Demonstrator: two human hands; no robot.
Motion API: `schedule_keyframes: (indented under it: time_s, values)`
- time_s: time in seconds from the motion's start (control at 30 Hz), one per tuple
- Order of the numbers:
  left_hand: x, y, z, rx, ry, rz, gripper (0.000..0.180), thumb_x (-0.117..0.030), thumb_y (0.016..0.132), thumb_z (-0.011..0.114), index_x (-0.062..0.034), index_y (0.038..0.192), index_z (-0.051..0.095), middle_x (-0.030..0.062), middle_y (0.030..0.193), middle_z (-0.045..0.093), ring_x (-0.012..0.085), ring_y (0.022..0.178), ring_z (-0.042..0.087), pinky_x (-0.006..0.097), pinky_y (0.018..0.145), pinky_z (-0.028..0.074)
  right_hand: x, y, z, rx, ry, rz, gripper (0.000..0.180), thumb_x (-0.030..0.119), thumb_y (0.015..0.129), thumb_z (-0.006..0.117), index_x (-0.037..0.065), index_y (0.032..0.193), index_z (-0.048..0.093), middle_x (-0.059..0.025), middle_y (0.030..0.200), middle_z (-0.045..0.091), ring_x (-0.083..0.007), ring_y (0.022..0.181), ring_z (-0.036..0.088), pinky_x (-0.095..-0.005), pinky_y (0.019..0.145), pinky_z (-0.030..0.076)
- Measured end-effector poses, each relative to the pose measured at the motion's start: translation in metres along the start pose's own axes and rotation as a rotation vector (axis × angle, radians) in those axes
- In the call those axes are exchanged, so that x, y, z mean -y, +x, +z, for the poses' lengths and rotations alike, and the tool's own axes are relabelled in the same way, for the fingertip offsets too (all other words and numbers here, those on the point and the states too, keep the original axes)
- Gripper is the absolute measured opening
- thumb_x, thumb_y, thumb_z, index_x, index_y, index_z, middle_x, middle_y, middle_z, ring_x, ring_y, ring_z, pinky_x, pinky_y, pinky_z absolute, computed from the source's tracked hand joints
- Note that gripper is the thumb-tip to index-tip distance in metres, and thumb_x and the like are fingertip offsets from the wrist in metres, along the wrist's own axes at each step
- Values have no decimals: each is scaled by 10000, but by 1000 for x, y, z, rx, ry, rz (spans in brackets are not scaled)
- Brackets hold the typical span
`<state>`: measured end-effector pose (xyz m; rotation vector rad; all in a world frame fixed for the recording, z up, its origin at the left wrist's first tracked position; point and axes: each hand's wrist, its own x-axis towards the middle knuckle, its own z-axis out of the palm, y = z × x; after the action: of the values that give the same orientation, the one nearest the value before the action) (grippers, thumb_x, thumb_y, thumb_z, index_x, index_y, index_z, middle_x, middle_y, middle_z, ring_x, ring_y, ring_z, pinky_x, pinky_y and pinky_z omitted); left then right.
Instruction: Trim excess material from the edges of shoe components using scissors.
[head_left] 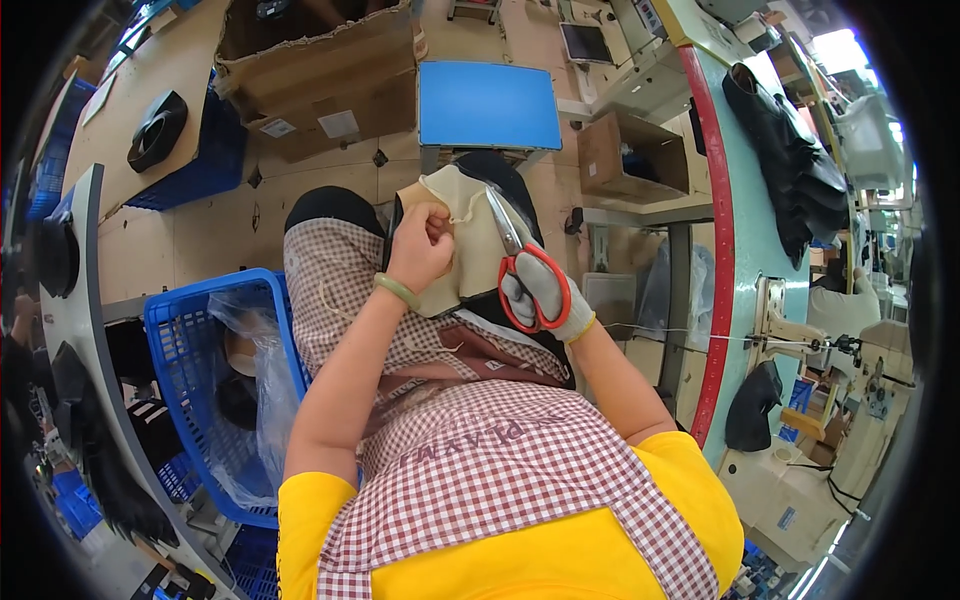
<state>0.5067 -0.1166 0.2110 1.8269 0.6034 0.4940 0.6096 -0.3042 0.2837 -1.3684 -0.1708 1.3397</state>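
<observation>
1. The fingers of the left hand (420, 245) are curled tight into a fist, pinching the upper edge of a tan piece of material (470, 255) that lies over the person's lap.
2. The fingers of the right hand (545, 295), in a grey glove, are threaded through the red loops of a pair of scissors (520, 265) and hold them firmly.
3. The scissors point up and to the left; their metal blades look nearly closed and rest against the tan piece just beside the left fist.
4. The tan piece sits between the two hands, in front of the person's checked apron (480, 450), with a dark part showing behind its top edge.
5. A pale green bangle (397, 291) circles the left wrist.
6. On the person's left stands a blue plastic basket (190, 340) lined with a clear plastic bag (255, 370).
7. Ahead of the knees is a blue-topped stool (488, 104), and beyond it an open cardboard box (320, 70).
8. To the right runs a pale green surface (760, 230) with a red edge, carrying dark pieces (790, 160) piled on it; a sewing machine (800, 340) stands near its lower end.
</observation>
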Motion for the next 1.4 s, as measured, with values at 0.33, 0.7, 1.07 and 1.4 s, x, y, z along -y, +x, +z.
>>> schedule_keyframes:
  time_s: [0.33,0.7,1.07,1.4]
  values:
    - [1,0,6,10,-269,-252,110,-92,864,640,-6,901,581,10,803,582,69,712,540,206,677,470,-7,-11,-11,29,78,-45,338,338,937,516,78,1147,469,-13,692,537,-72,477,451,-210,420,362]
    - [0,-9,21,-161,-770,-397,139,-131,944,538,-7,892,573,8,807,592,69,725,555,204,676,483,4,-32,23,106,-105,89,661,415,940,490,137,1480,228,-14,770,563,-71,524,482,-211,434,407]
    - [-6,-12,23,-196,-746,-387,147,-158,929,566,-19,883,572,-7,792,585,64,710,536,206,656,454,20,-18,38,-31,105,222,420,455,944,492,133,1213,491,-27,738,572,-68,491,434,-192,412,350]
    - [-4,-11,23,-196,-773,-428,120,-149,925,564,-35,886,564,-19,760,559,54,666,498,201,617,431,42,-14,48,-73,-191,231,608,344,897,567,206,1444,340,6,705,514,-56,455,421,-200,391,354]
